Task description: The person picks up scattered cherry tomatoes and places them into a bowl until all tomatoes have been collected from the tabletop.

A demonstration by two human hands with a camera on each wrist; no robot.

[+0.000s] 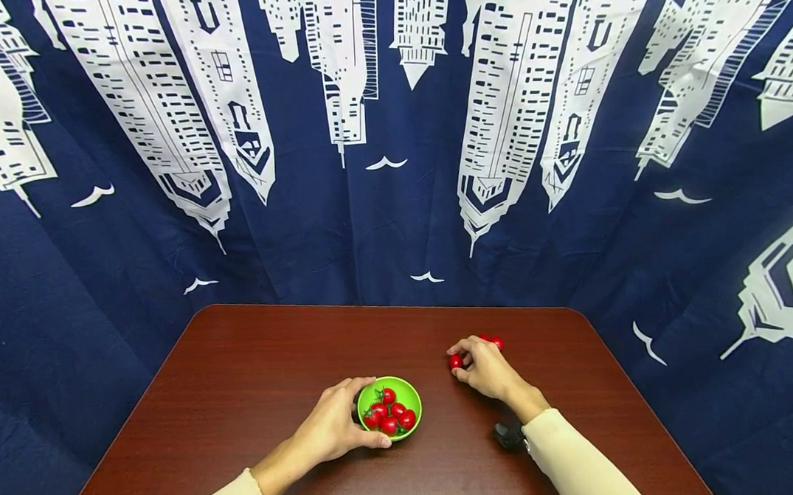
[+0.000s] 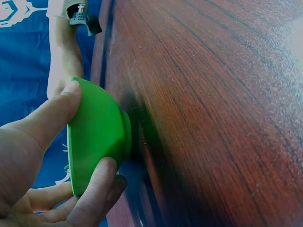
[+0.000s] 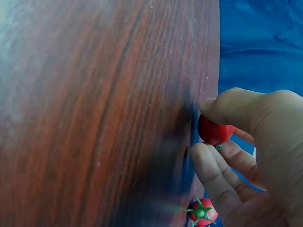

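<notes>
A green bowl [image 1: 411, 393] holds several red cherry tomatoes [image 1: 388, 425], some with green stems. My left hand [image 1: 334, 426] grips the bowl from its left side. In the left wrist view, the thumb lies at the rim of the bowl [image 2: 94, 135] and fingers press its outer wall. Farther right, my right hand [image 1: 487, 369] pinches one cherry tomato [image 3: 215, 131] between thumb and fingers. Beyond that hand, more cherry tomatoes [image 1: 497, 343] lie on the table, partly hidden by it; one tomato [image 3: 203, 213] shows its green stem in the right wrist view.
The brown wooden table [image 1: 275, 356] has rounded far corners. A dark blue curtain [image 1: 316, 236] with white buildings and birds hangs behind and beside it. Black devices, including one at the right wrist [image 1: 509, 436], sit under both wrists.
</notes>
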